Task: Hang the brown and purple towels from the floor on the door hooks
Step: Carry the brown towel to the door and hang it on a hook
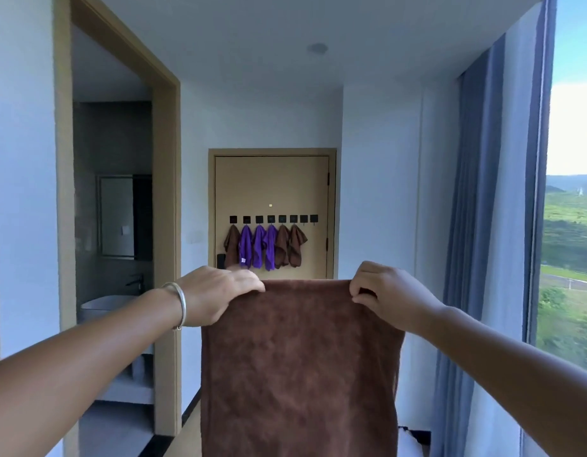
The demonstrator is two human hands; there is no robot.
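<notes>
A brown towel (298,367) hangs spread flat in front of me. My left hand (216,295) pinches its top left corner and my right hand (387,291) pinches its top right corner. Far down the hallway stands a tan door (272,183) with a row of several black hooks (272,219). Three brown towels (293,245) and three purple towels (259,247) hang from the hooks; the two hooks at the right end (309,218) are bare. The held towel hides the floor ahead.
A bathroom doorway (114,225) with a sink and mirror opens on the left. Blue curtains (483,225) and a tall window (572,209) line the right side. A dark and white object (412,438) lies low beside the towel's right edge.
</notes>
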